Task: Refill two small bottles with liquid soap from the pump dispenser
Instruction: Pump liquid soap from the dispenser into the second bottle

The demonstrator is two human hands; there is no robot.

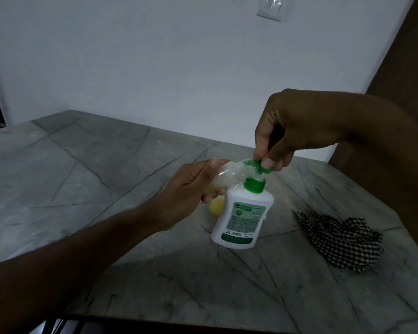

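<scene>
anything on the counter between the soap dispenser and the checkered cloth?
No: in the head view, only bare marble counter lies between the soap dispenser and the checkered cloth.

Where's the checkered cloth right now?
Head view, lower right: the checkered cloth lies crumpled on the marble table, right of the white pump dispenser.

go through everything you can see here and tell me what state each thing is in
Small bottle: tilted, partly filled, held at the pump.
Dispenser: upright on the counter, green pump on.
Left hand: grips the small bottle.
Right hand: pinches the pump head.
Cloth: crumpled on the counter.
</scene>
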